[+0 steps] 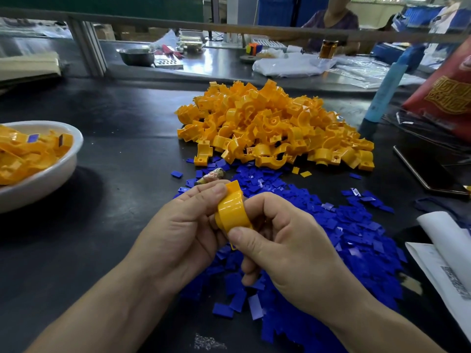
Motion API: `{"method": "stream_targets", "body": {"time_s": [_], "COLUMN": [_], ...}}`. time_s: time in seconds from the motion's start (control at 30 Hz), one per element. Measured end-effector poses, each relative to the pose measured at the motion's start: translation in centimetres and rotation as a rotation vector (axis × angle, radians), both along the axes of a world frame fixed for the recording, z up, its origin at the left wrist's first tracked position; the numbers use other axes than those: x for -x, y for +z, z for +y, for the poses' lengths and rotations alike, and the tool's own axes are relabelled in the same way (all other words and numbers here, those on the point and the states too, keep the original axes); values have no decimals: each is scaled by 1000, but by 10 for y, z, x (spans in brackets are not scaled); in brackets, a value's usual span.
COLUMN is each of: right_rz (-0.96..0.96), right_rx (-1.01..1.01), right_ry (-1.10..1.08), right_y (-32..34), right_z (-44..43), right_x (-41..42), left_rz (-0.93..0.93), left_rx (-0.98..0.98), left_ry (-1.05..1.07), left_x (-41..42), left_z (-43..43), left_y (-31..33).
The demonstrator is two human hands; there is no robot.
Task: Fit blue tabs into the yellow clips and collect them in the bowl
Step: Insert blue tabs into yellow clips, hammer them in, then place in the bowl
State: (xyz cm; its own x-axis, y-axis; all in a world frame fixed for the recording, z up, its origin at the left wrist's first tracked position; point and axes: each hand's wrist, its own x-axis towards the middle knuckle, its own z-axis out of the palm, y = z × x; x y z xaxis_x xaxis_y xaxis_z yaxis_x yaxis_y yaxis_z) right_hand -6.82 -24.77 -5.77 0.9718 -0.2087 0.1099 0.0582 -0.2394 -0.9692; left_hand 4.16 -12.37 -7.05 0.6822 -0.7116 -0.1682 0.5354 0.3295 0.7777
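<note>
Head view: left grip (188, 225) and right grip (288, 245) both pinch one yellow clip (230, 212) at centre, over blue tabs (356, 238) spread at 5 o'clock. At 9 o'clock the bowl (58, 174) holds some fitted clips, while a large unfitted heap (275, 123) waits at 1 o'clock.

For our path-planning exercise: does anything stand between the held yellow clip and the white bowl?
Nothing visible does. Between the yellow clip, gripped by the left hand and right hand, and the bowl on the left lies only dark table.

Dark bench (114, 110) w/ metal rail (229, 29).
</note>
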Motion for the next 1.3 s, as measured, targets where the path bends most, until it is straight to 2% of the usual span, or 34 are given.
{"method": "stream_targets", "body": {"time_s": [0.1,0.23,0.33,0.7,0.87,0.93,1.0,1.03,1.1,1.2,1.23,1.3], "right_rz": [-28,-52,-73,-62,19,-4,-57,-76,-61,20,28,35], "right_rx": [-82,-381,-496,-278,-260,-247,-253,-256,-221,-39,19,50], "right_ry": [20,35,64,-48,-2,-17,-73,-106,-163,-211,-206,-205], "right_y": [-1,-5,-7,-5,-9,-10,-8,-6,-2,5,6,10], "right_z": [1,-1,-1,3,3,4,1,-2,-9,-15,-15,-14], "right_x": [0,-3,-5,-3,-4,-4,-5,-5,-5,-4,-3,-2], "left_rz": [9,27,22,33,28,2,-109,-222,-580,-1275,-1429,-1526], "left_rx": [16,39,62,32,55,72,26,-45,-284,-550,-578,-589], "left_ry": [-29,-15,28,155,172,162,172,194,240,211,173,70], "left_x": [-2,-3,-4,4,-2,-3,-2,-1,2,8,9,9], "left_z": [0,0,0,-4,-4,-2,0,2,6,11,11,12], "left_y": [-1,-2,-1,3,-7,-6,-5,-3,-2,3,4,5]}}
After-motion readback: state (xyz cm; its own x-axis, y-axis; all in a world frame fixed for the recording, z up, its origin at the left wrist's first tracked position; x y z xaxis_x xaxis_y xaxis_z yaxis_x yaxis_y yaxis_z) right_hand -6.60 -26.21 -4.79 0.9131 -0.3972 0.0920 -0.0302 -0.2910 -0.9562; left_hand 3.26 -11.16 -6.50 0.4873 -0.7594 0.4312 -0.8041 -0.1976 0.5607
